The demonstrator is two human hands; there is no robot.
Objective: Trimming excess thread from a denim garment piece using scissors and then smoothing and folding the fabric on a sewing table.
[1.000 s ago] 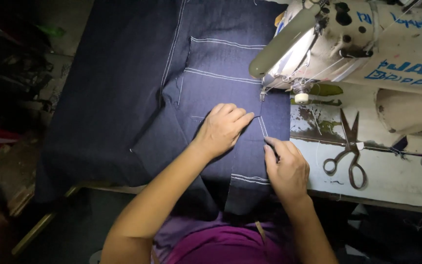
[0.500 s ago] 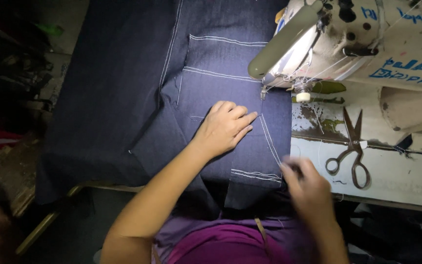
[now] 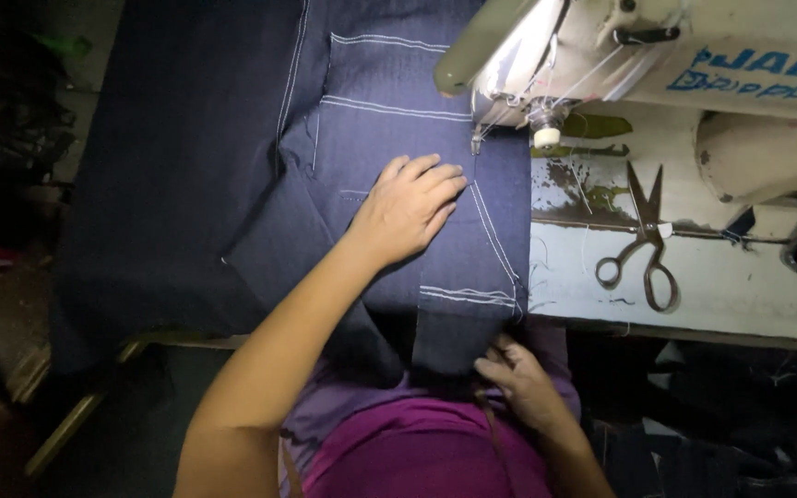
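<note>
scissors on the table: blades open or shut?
Shut. The scissors lie flat on the table right of the denim, blades together in one point toward the sewing machine, handle loops toward the person.

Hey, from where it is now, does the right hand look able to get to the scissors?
Probably yes. The right hand sits low at the table edge by the denim, and the scissors lie in the open on the table with nothing between.

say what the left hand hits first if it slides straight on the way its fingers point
Probably the sewing machine's needle and presser foot. The left hand lies flat on the dark denim, fingers aimed up and right toward it, with only bare fabric between. Height there is hard to judge.
</note>
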